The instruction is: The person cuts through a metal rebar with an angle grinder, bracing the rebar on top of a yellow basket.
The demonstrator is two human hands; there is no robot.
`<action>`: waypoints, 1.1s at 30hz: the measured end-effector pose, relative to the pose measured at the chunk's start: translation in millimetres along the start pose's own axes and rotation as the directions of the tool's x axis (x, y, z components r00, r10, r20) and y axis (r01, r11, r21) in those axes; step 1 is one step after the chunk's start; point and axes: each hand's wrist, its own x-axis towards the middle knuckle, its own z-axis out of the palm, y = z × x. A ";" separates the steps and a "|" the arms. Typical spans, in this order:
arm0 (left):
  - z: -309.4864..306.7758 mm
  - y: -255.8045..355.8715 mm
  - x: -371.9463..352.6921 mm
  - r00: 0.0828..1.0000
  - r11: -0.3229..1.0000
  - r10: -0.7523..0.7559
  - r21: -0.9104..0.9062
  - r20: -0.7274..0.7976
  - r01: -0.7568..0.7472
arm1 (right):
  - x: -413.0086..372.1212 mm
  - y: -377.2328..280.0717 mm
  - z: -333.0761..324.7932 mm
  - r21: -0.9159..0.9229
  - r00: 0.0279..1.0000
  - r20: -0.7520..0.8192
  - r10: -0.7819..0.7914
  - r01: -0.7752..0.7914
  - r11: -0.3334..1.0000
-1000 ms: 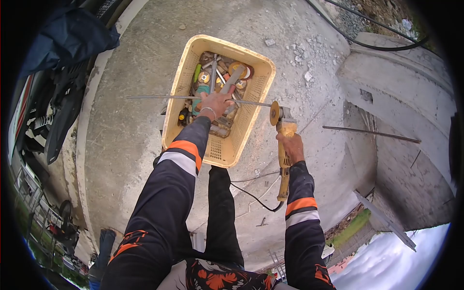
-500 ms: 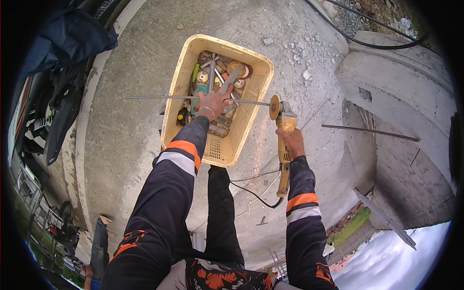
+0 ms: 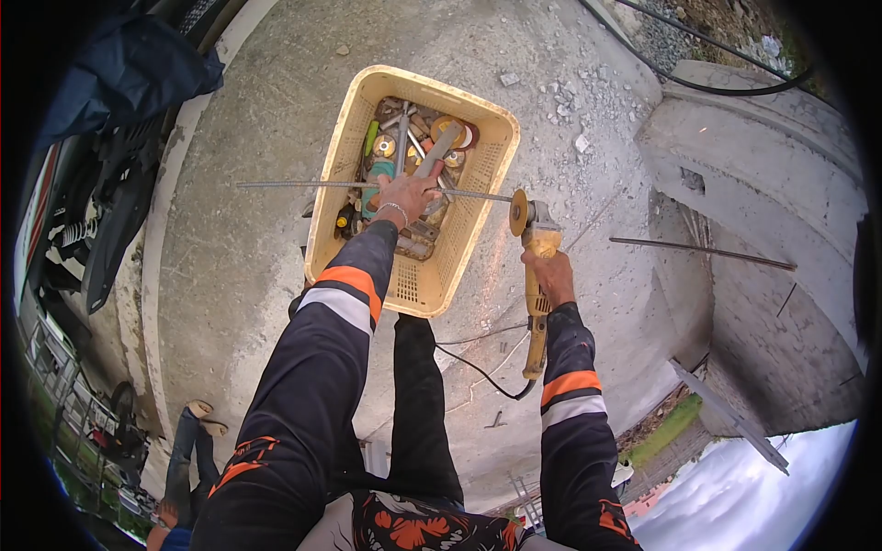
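Note:
A yellow angle grinder [image 3: 538, 275] stands upright in the view, with my right hand [image 3: 549, 275] closed round its body. Its round disc [image 3: 521, 212] is at the right end of a ribbed steel rod [image 3: 303, 185]. My left hand [image 3: 404, 197] grips that rod above a cream plastic crate [image 3: 424, 298]. Inside the crate lie several tools and discs, among them a green power tool [image 3: 378, 171] and a long grey blade [image 3: 439, 147]. Faint orange sparks show on the ground below the disc.
A black cord [image 3: 478, 369] runs from the grinder's lower end. Another rod [image 3: 703, 252] juts out at the right, near concrete blocks [image 3: 753, 156]. Motorcycle parts [image 3: 119, 202] line the left. Another person's legs [image 3: 186, 459] show at the lower left.
The grinder and my right hand have shifted slightly left, the disc now overlapping the rod's end. The other person's legs have moved, and both feet now show.

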 end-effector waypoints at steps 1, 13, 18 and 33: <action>1.1 -0.7 0.5 1.000 1.000 -0.003 -0.001 -0.002 0.003 | -1.7 -2.1 0.0 0.001 1.000 0.001 0.006 -0.006 1.000; 2.9 -1.0 0.7 1.000 1.000 -0.015 0.006 0.008 0.015 | -1.8 -11.6 -4.6 -0.005 1.000 -0.008 0.017 -0.017 1.000; 5.5 -3.3 1.3 1.000 1.000 0.000 -0.001 -0.019 0.000 | 8.8 -12.5 -4.0 0.008 1.000 -0.008 0.007 -0.007 1.000; 8.9 -5.0 1.9 1.000 1.000 0.000 0.007 -0.028 0.000 | 1.3 -5.7 -2.2 -0.040 1.000 0.000 0.011 -0.011 0.999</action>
